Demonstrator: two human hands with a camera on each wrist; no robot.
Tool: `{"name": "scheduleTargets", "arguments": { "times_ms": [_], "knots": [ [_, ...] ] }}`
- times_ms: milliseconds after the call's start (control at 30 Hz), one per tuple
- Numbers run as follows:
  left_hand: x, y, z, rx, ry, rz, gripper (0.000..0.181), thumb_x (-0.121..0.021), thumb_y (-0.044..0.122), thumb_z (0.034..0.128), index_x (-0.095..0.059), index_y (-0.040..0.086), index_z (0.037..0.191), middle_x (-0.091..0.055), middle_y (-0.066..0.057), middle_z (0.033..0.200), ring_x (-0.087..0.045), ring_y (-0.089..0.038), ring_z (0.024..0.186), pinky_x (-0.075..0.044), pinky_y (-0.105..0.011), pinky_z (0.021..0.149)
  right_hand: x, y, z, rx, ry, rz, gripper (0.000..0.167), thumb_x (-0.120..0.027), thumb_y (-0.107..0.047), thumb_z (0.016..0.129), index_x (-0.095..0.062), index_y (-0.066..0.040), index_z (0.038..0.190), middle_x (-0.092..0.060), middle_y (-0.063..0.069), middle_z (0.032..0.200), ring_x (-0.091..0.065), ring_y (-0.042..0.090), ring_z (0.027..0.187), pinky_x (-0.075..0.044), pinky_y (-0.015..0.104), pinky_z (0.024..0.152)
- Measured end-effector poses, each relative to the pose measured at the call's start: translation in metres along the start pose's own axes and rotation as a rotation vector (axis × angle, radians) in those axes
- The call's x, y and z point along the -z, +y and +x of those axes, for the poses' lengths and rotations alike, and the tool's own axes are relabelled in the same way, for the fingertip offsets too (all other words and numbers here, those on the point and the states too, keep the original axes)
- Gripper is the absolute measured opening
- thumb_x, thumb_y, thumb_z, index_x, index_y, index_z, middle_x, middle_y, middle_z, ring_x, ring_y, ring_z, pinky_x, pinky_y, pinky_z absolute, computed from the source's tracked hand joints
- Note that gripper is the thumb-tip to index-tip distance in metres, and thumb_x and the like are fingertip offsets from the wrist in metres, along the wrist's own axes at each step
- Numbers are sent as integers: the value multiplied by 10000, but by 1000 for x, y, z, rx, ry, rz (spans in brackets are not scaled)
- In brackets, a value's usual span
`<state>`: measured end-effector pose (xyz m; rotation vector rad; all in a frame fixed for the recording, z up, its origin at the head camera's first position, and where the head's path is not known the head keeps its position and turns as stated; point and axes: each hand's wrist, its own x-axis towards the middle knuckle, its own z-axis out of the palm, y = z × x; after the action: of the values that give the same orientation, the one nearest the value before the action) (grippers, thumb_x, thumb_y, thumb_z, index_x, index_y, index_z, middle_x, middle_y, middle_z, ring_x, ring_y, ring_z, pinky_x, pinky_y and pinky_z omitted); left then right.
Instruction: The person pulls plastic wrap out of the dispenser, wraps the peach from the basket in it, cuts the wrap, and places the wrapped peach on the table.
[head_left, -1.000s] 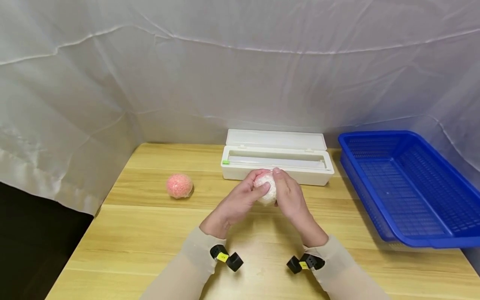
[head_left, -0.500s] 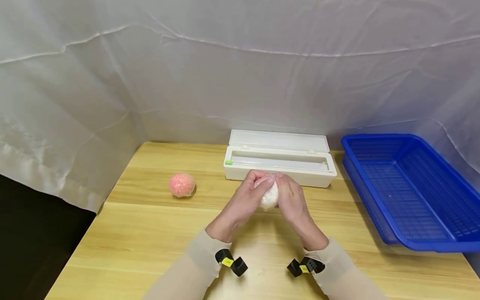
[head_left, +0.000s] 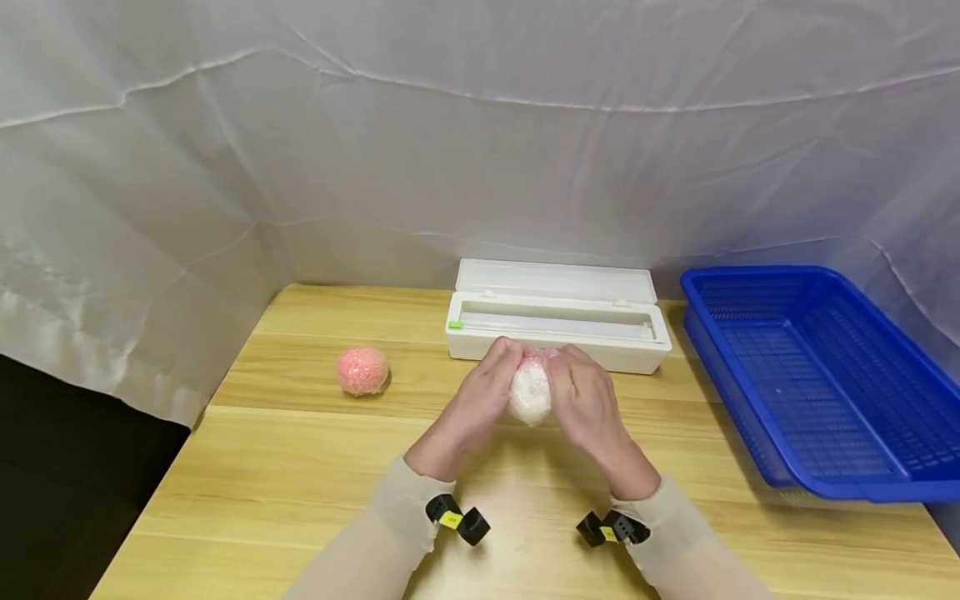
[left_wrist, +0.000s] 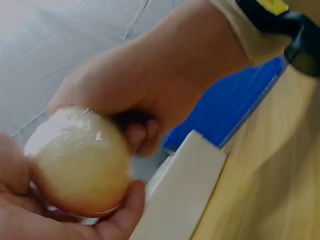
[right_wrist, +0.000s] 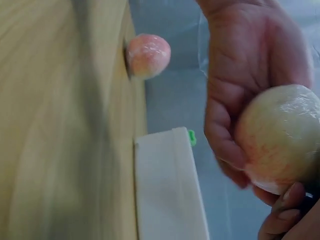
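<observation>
Both hands hold a peach wrapped in cling film (head_left: 529,392) above the table, in front of the white box. Its pale side faces the head camera. The left hand (head_left: 480,396) grips it from the left and the right hand (head_left: 585,396) from the right, with the thumbs near its top. In the left wrist view the film on the peach (left_wrist: 82,160) shines and fingers curl under it. In the right wrist view the left hand's fingers curl round the peach (right_wrist: 282,140), which shows a reddish blush. A second wrapped peach (head_left: 362,371), pinker, lies on the table at the left.
Behind the hands stands a white cling film dispenser (head_left: 558,354), its lid (head_left: 555,281) up and a green slider (head_left: 455,325) at its left end. A blue plastic basket (head_left: 840,400) stands on the right. Grey cloth (head_left: 480,167) hangs behind the wooden table (head_left: 285,492).
The peach has turned a little between the hands, so more of its pale side faces the head camera. The left thumb has moved off its front towards the top.
</observation>
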<state>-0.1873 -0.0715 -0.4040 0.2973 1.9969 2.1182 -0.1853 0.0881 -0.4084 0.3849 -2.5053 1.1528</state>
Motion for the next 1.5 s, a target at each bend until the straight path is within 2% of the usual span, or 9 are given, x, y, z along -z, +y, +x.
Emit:
{"name": "scheduleTargets", "arguments": {
  "times_ms": [67, 167, 300, 400, 533, 733, 967, 1300, 1500],
  "knots": [
    [1, 0, 0, 12, -23, 67, 374, -477, 414, 1125, -472, 71, 1273, -572, -106, 1242, -581, -184, 1082, -512, -283, 903, 2, 1, 2, -56, -31, 19, 494, -372, -280, 1129, -746, -61, 891, -731, 107, 920, -655, 230, 831, -537, 398, 725],
    [0, 0, 0, 28, -27, 113, 480, -544, 447, 1096, -438, 79, 1385, -593, -160, 1316, -625, -205, 1104, -543, -299, 919, 3, 4, 6, -241, -101, 265, 522, -381, -367, 1150, -779, -31, 1115, -748, 161, 1074, -653, 177, 813, -554, 344, 693],
    [-4, -3, 2, 0, 16, 23, 437, -480, 377, 1130, -493, 29, 1395, -621, -191, 1294, -652, -182, 1027, -572, -285, 846, 2, 5, 10, -423, -134, 512, 594, -351, -480, 1144, -695, -46, 1360, -680, 212, 1262, -588, 149, 741, -519, 286, 553],
    [-8, -6, 2, -40, 62, 27, 398, -457, 348, 1139, -555, 22, 1346, -641, -164, 1273, -635, -179, 1075, -556, -318, 927, -1, 2, 8, -341, -162, 364, 605, -309, -488, 1144, -663, -76, 1411, -643, 184, 1391, -661, 245, 1027, -600, 426, 824],
    [-13, -8, 1, -79, 101, 57, 374, -427, 323, 1146, -572, 28, 1325, -641, -139, 1285, -588, -176, 1151, -510, -341, 1006, -6, 1, 5, -237, -101, 239, 546, -339, -406, 1143, -715, -63, 1343, -676, 178, 1333, -592, 311, 1268, -485, 503, 1071],
    [-15, -8, 0, -87, 127, -15, 344, -405, 254, 1132, -544, -26, 1276, -593, -140, 1194, -537, -134, 1016, -479, -257, 847, -9, -1, 4, -227, -3, 334, 438, -416, -284, 1130, -769, -52, 1247, -737, 163, 1195, -641, 273, 1128, -504, 373, 944],
    [-15, -11, 1, -52, 161, 4, 383, -367, 325, 1144, -543, 15, 1283, -576, -121, 1155, -541, -160, 986, -477, -276, 786, -9, -1, 6, -354, -55, 455, 520, -371, -386, 1148, -747, -61, 1301, -718, 147, 1331, -624, 239, 1216, -497, 264, 951],
    [-14, -11, 0, -67, 182, 49, 350, -359, 256, 1132, -555, -17, 1228, -602, -139, 1122, -561, -142, 955, -505, -262, 768, -14, -5, -2, -214, -12, 179, 504, -365, -387, 1134, -773, -115, 1249, -737, 83, 1225, -657, 272, 1169, -518, 482, 971],
    [-9, -4, -1, 74, 21, -87, 479, -298, 391, 1148, -461, 16, 1399, -551, -185, 1227, -660, -205, 890, -660, -428, 734, -7, -2, 4, -351, -56, 275, 476, -404, -363, 1113, -791, -103, 1208, -767, 105, 1188, -668, 254, 1084, -516, 356, 893]
  ]
}}
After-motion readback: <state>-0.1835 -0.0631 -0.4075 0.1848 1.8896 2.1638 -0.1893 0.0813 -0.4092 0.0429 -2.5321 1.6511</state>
